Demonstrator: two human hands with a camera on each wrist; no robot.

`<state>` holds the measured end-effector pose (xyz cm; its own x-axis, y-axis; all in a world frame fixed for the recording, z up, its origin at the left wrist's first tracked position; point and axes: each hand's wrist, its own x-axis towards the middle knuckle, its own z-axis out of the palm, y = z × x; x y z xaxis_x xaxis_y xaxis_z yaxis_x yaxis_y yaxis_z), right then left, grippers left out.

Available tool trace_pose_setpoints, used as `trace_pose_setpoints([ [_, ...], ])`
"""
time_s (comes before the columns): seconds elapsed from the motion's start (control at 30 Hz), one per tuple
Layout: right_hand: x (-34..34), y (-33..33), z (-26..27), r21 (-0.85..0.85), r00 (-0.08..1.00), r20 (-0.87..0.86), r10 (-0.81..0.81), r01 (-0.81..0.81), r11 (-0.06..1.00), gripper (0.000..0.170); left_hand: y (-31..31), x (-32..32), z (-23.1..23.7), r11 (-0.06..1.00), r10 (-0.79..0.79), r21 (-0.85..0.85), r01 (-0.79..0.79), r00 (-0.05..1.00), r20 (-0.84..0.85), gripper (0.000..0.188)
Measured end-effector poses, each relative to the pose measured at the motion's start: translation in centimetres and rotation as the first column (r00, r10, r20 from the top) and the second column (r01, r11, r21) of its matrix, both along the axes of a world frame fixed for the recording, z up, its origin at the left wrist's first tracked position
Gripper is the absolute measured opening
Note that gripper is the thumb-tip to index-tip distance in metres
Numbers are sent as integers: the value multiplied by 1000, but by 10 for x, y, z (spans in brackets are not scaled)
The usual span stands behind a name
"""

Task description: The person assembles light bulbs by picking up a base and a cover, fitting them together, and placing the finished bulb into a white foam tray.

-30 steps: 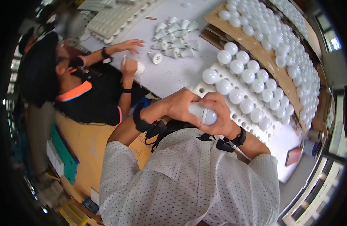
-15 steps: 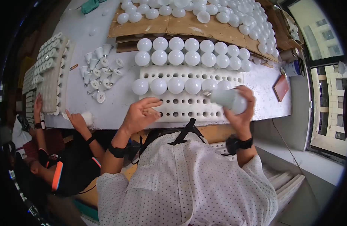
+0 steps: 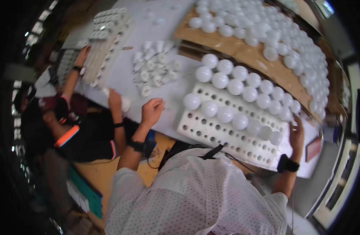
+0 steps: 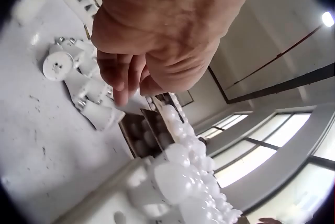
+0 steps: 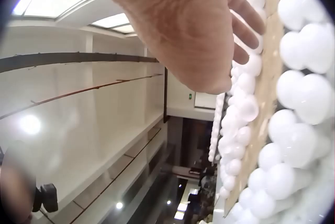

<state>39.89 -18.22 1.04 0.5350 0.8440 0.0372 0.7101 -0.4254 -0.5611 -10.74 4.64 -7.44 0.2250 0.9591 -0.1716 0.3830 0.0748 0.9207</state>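
Note:
My left hand (image 3: 152, 111) is raised near the table's front edge, fingers loosely bent and holding nothing, short of a pile of white bulb bases (image 3: 158, 68). The left wrist view shows the bases (image 4: 57, 66) lying on their sides beyond the fingers. At the right end of a white foam tray (image 3: 221, 135) is my right hand (image 3: 296, 135), its fingers stretched towards the rows of bulbs. Round white light bulbs (image 3: 235, 87) stand in two back rows, with a shorter front row of bulbs (image 3: 225, 114). In the right wrist view the spread fingers (image 5: 246, 30) overlap the bulbs behind.
Many white globes (image 3: 246, 23) cover a cardboard sheet (image 3: 227, 43) at the back. Another person's hand (image 3: 115, 102) is to my left, beside trays filled with bases (image 3: 105, 23). A reddish-brown flat box (image 3: 314, 149) lies at the table's right end.
Both hands held a bulb together, then the right hand alone carried it over the tray. Now that hand is free and farther right, the front row has one more bulb, and the left hand is farther left.

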Motion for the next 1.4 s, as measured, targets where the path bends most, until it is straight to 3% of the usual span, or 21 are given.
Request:
trace_pose_setpoints([
  [0.07, 26, 61, 12, 127, 992, -32, 125, -120, 985, 38, 23, -33, -36, 939, 183, 311, -149, 980, -83, 22],
  [0.13, 41, 126, 10, 115, 979, 73, 189, -197, 974, 44, 36, -42, -24, 913, 342, 360, -195, 845, -410, 26],
  [0.17, 42, 159, 7, 82, 969, 156, 190, -204, 975, 47, 42, -46, -26, 901, 379, 370, -226, 826, -417, 26],
  [0.27, 78, 238, -50, 38, 885, 392, 251, -288, 957, 64, 64, -58, -46, 942, 327, 277, -189, 696, -639, 43],
  [0.33, 78, 272, -71, -50, 871, 432, 234, -236, 971, 73, 75, -67, -69, 933, 240, 357, 49, 655, -716, 58],
  [0.5, 77, 289, -92, -47, 868, 488, 93, -80, 996, 58, 92, -81, -95, 903, 51, 286, 321, 581, -812, 36],
  [0.57, 126, 287, -138, 268, 909, 400, 116, -237, 934, 56, 85, -75, -87, 871, 85, 358, 335, 616, -783, 26],
  [0.63, 127, 271, -141, 290, 939, 313, 144, -239, 927, 58, 81, -76, -85, 840, -8, 305, 449, 573, -820, 20],
  [0.7, 140, 252, -148, -113, 360, 872, 331, -511, 852, 61, 73, -68, -77, 871, -91, 221, 438, 587, -804, 19],
  [0.73, 147, 248, -154, -99, 360, 876, 322, -519, 849, 61, 70, -65, -74, 889, -176, 136, 438, 600, -781, 19],
  [0.77, 154, 243, -160, -17, 646, 725, 240, -332, 943, 61, 68, -64, -76, 890, -162, 147, 432, 599, -784, 19],
  [0.8, 155, 243, -161, 6, 855, 509, 98, -117, 993, 61, 65, -62, -84, 887, -140, 192, 421, 640, -756, 23],
  [0.93, 119, 234, -117, -239, 795, 588, 152, -9, 971, 65, 45, -51, -82, 982, 25, 163, 90, 803, -595, 43],
  [1.0, 75, 216, -63, 73, 924, 382, 14, -45, 996, 67, 30, -38, -99, 947, 255, 248, -207, 949, -183, 59],
  [1.03, 50, 200, -41, 228, 933, -359, 21, 66, 971, 65, 19, -31, -66, 967, 252, 60, -248, 965, -70, 56],
  [1.1, 1, 178, -7, 268, 788, -605, 113, 68, 961, 59, -2, -21, -33, 962, 146, -270, -39, 908, 393, 46],
  [1.17, -53, 155, 4, 333, 655, -688, 314, -101, 938, 59, -20, -5, -4, 930, 15, -257, 264, 669, 743, 47],
  [1.2, -85, 147, 8, 351, 555, -730, 399, -197, 915, 60, -25, 5, 9, 902, -38, -246, 355, 634, 773, 48],
  [1.23, -116, 142, 8, 296, 739, -541, 403, -281, 913, 62, -30, 14, 21, 869, -85, -232, 437, 594, 800, 49],
  [1.3, -170, 129, 16, 437, 471, -636, 612, -433, 788, 72, -34, 28, 39, 825, -197, -228, 517, 641, 742, 47],
  [1.4, -205, 119, 12, 436, 516, -500, 696, -544, 717, 79, -35, 48, 63, 776, -390, -192, 601, 697, 602, 46],
])
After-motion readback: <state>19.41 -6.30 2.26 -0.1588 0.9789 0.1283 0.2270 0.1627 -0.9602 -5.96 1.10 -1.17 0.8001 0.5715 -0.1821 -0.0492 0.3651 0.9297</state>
